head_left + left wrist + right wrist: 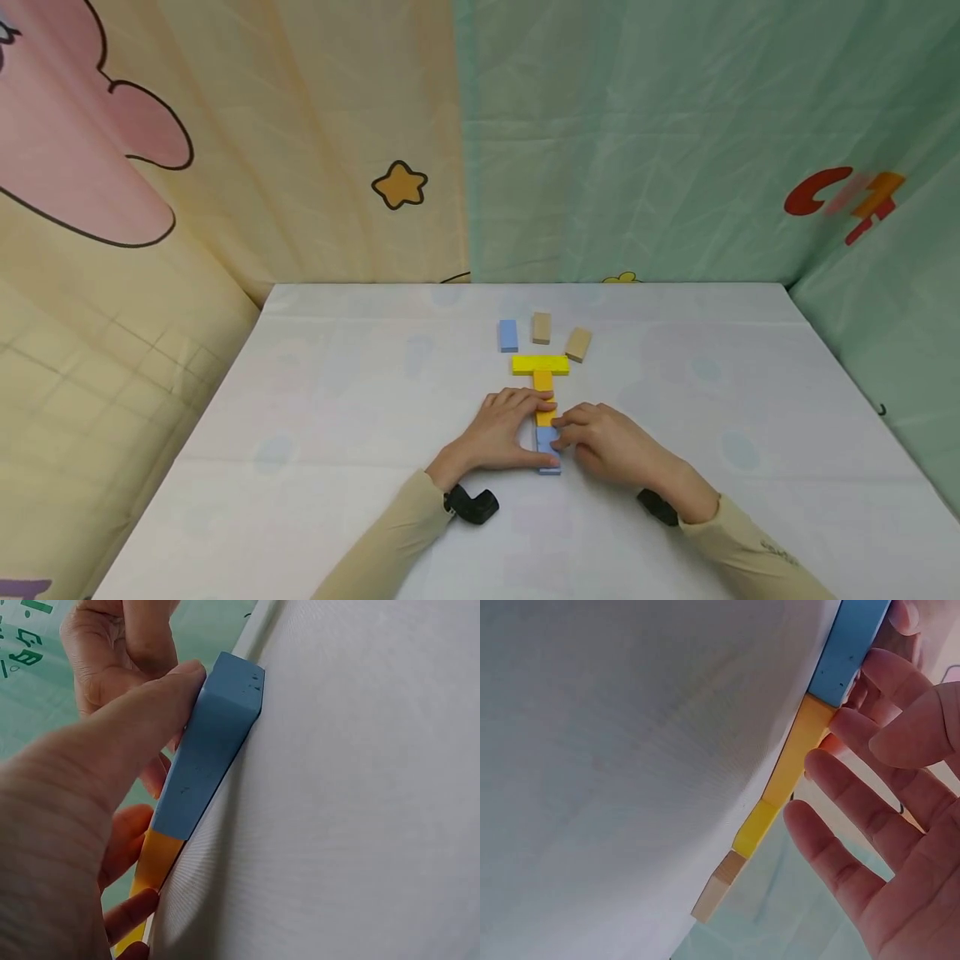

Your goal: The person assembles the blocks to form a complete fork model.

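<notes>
A T of flat wooden blocks lies on the white-covered table. Its crossbar is a yellow block (540,364); below come an orange block (542,381) and a blue block (545,434), end to end. My left hand (491,433) arches beside the stem, its thumb resting at the blue block's near end and its fingers reaching onto the orange one. From the other side, my right hand (615,446) touches the stem with its fingertips close to the blue-orange joint. In the right wrist view its fingers (847,799) look fairly straight and spread. The stem is partly hidden by fingers.
Beyond the crossbar lie another blue block (507,336) and two tan blocks, one upright in line (542,328) and one slanted (578,343). The white cloth (337,375) covers the table, and printed curtains (637,150) enclose its back and sides.
</notes>
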`<state>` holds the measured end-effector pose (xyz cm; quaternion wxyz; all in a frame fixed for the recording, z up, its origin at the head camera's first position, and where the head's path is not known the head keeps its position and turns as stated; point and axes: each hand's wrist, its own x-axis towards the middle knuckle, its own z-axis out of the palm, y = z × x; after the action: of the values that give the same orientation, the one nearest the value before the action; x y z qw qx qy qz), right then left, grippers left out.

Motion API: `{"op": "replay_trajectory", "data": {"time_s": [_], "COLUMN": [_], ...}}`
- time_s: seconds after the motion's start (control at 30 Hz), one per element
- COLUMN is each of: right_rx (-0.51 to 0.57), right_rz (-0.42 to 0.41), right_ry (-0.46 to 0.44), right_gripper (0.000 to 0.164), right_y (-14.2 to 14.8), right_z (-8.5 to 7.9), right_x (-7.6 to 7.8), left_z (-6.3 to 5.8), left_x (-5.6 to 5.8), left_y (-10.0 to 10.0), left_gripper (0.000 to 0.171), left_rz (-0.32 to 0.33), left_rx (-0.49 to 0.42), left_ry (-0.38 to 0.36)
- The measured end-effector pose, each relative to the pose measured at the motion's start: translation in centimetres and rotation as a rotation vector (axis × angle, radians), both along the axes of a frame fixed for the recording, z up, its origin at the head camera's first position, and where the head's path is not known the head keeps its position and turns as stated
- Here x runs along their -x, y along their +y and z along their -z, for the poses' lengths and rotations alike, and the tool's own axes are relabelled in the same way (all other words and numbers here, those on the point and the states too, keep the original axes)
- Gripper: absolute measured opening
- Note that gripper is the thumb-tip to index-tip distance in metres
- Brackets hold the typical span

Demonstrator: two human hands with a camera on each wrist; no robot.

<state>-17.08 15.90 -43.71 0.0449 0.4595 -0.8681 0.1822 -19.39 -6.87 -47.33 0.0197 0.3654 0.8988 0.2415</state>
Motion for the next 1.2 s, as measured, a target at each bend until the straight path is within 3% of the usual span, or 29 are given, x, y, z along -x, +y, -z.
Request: {"op": "replay_trajectory", "data": {"time_s": [0.67,1.2], "right_rx": [-0.043,-0.039], "right_rz": [0.006,0.01], "right_ry": [-0.002,-0.001], "right_gripper": [0.029,0.029], "right_y": [0.2,0.56], "right_z": [-0.17,0.04], "right_x": [0.04,-0.08], "left_z": [0.52,0.25], "left_x": [0.25,-0.05], "left_y": [0.07,0.0], "left_gripper": [0.076,0.076], "left_rz": [-0.016,-0.003], "left_rx": [-0.021,0.0], "left_ry": [0.002,0.009]}}
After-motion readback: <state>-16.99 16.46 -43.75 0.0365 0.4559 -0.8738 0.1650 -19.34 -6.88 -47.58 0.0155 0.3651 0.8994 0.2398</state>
